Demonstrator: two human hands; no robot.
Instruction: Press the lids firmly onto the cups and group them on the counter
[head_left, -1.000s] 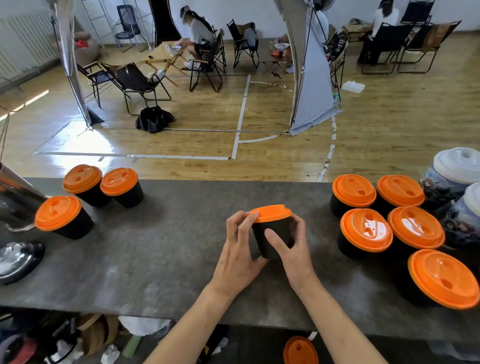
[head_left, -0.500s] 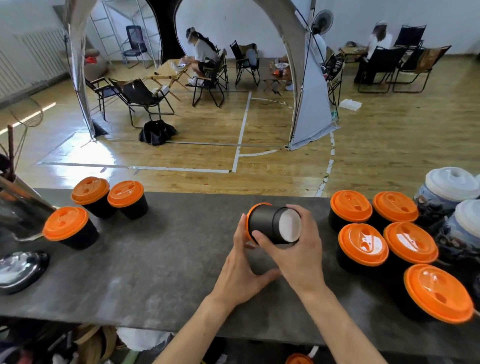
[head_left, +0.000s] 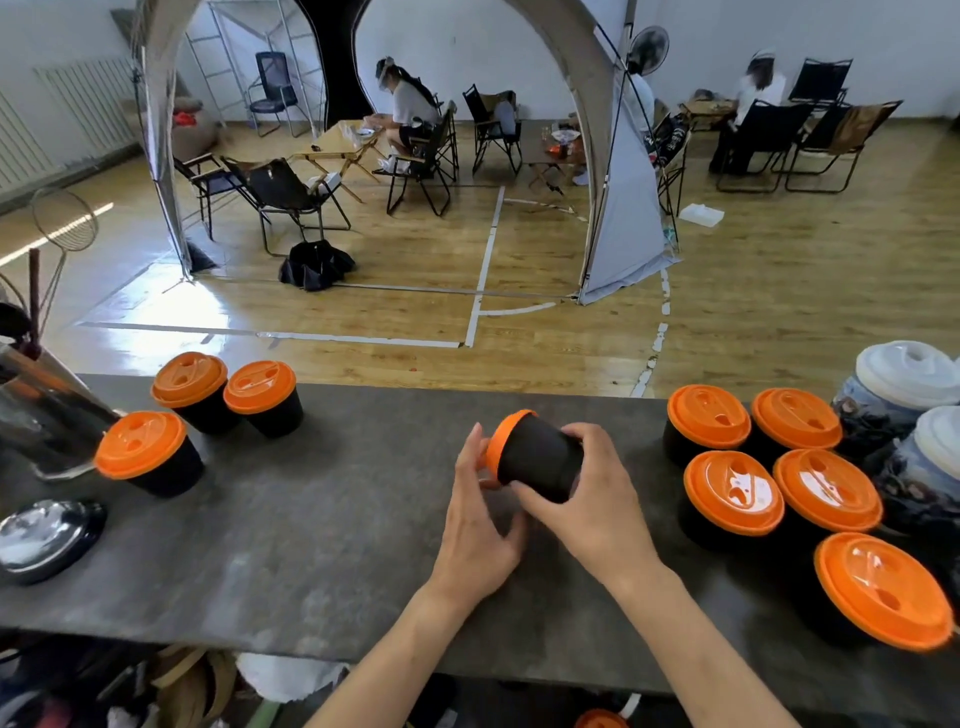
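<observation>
Black cup (head_left: 540, 457) tipped sideways above mid-counter (head_left: 311, 519), orange lid (head_left: 503, 435) facing left. Right hand (head_left: 587, 499) wraps cup body; left hand (head_left: 480, 514) fingers pressed against lid rim.

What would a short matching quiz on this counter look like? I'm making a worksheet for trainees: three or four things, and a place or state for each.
Things:
1. black cup with orange lid
2. group of three lidded cups
3. group of five lidded cups
4. white-lidded cups

States:
A. far right edge of the counter
B. tipped sideways between both hands
C. standing on the left
D. standing on the right, orange lids

Pairs: 1-B, 2-C, 3-D, 4-A
</observation>
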